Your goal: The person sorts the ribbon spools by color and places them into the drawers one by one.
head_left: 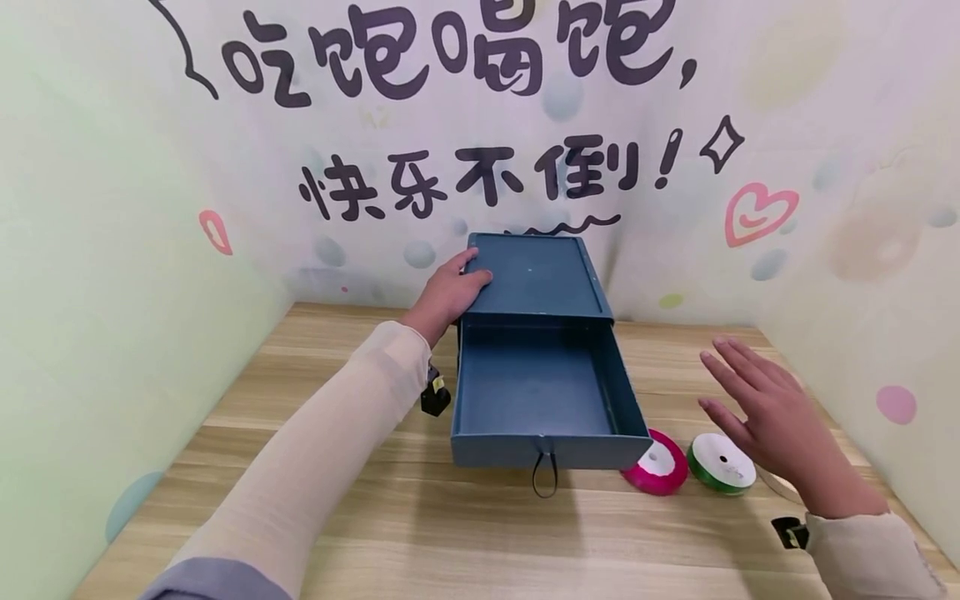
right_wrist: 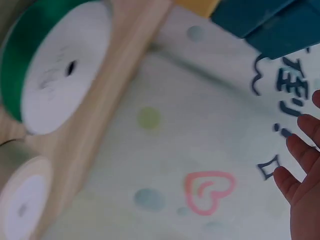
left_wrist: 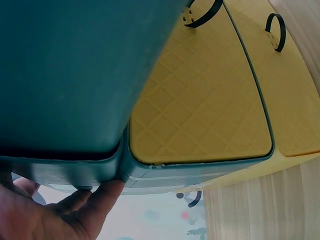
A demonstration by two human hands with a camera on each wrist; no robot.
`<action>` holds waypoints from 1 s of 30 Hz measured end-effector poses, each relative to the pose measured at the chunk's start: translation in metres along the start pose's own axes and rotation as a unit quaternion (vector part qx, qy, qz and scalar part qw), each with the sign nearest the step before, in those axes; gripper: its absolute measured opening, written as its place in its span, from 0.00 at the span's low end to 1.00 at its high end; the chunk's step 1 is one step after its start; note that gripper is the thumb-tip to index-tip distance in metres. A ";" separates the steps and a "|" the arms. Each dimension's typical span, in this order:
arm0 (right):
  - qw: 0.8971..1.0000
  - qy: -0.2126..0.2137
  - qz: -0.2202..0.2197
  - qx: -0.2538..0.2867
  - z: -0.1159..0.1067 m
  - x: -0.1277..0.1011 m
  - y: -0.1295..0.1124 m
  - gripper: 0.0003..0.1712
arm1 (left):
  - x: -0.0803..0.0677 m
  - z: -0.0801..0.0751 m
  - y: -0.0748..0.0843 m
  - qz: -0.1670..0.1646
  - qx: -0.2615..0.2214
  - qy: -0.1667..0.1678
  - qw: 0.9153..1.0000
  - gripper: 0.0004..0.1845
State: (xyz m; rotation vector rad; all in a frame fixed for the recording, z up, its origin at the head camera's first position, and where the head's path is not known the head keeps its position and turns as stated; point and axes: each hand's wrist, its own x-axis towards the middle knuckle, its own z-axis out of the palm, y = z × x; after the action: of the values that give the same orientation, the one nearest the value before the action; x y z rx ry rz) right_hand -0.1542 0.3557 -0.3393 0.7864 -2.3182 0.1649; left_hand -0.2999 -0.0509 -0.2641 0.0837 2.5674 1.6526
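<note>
Head view: the blue box (head_left: 536,287) sits on the wooden table (head_left: 375,517), its drawer (head_left: 543,400) pulled fully out and empty. Left hand (head_left: 450,292) rests flat on the box's top left corner, steadying it. Right hand (head_left: 776,421) hovers spread, holding nothing, above the green ribbon roll (head_left: 722,463); the pink ribbon roll (head_left: 660,463) lies touching the drawer front. Opening looks done; nothing loaded yet.

Left wrist view: fingers (left_wrist: 95,200) lie against the box edge.

Right wrist view: fingertips (right_wrist: 300,165) extended, empty; green roll below.
</note>
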 end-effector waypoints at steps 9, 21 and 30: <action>0.991 -0.104 0.082 0.003 0.015 -0.032 0.038 0.42 | 0.001 -0.002 -0.002 -0.004 -0.002 0.001 1.000 0.32; 0.974 -0.176 0.140 0.027 0.022 -0.083 0.068 0.42 | 0.001 -0.001 -0.002 -0.005 -0.004 -0.001 1.000 0.32; 0.951 -0.257 0.169 0.037 0.022 -0.112 0.074 0.40 | 0.002 0.000 0.000 -0.008 -0.005 -0.005 1.000 0.32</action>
State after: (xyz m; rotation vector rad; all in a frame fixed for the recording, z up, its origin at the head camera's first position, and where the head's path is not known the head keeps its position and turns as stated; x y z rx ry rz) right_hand -0.1434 0.4636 -0.4212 0.4965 -2.9511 0.2190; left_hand -0.3022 -0.0507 -0.2641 0.0714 2.5452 1.6549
